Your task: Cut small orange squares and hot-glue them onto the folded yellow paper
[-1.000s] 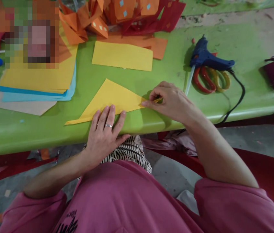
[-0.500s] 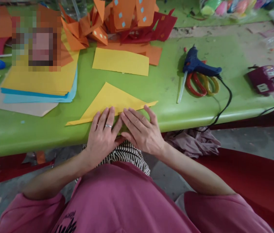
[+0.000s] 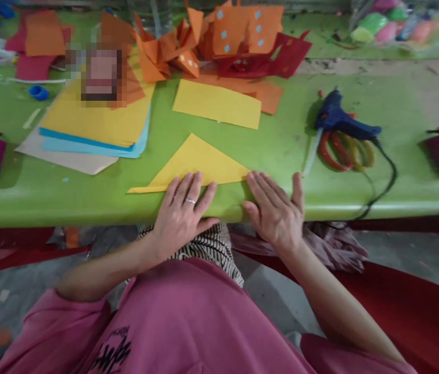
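A folded yellow paper triangle point(image 3: 196, 160) lies flat near the front edge of the table, its peak pointing away from me. A narrow folded strip runs along its near edge and sticks out at the left corner. My left hand point(image 3: 178, 215), with a ring on one finger, rests its spread fingertips on that near edge, left of the middle. At the right corner my right hand point(image 3: 276, 213) lies open, fingers stretched over the paper and covering most of that tip.
Behind the triangle lie a yellow paper rectangle point(image 3: 217, 105) and orange and red paper constructions point(image 3: 243, 36). To the left is a stack of coloured sheets point(image 3: 91, 124). A blue glue gun point(image 3: 346, 119) with a cord and red-and-yellow-handled scissors point(image 3: 336, 151) lie to the right.
My right hand has slid right along the folded edge, away from my left hand, to the triangle's right corner. My left hand stays on the near edge. The view has shifted left.
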A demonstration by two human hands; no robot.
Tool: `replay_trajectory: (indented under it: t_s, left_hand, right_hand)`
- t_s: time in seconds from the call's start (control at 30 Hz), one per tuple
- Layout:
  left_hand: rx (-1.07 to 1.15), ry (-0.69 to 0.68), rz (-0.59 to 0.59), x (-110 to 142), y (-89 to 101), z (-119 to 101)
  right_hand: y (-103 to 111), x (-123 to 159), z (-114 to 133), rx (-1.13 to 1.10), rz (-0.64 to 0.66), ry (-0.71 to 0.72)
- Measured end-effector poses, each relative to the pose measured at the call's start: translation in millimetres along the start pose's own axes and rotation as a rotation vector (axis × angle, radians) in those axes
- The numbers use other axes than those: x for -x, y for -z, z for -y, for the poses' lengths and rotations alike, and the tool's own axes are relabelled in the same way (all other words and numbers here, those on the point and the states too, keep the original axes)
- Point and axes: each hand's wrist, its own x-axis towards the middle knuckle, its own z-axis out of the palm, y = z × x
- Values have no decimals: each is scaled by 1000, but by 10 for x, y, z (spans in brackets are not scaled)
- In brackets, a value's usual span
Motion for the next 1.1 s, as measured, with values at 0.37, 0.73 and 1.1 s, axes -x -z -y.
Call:
replay_trajectory:
  t_s: [0.37,0.73,1.1]
  left_hand:
    - [-32,108,46,354,109,231]
    - [-62,216,-10,806,326,600]
    - [30,23,19,7,57,41]
  right_hand:
    - [-17,-25,20,-6,-37,-16]
    - [-35,-66,32,2,-79,-23]
    - [37,-109,173,91,-72,14]
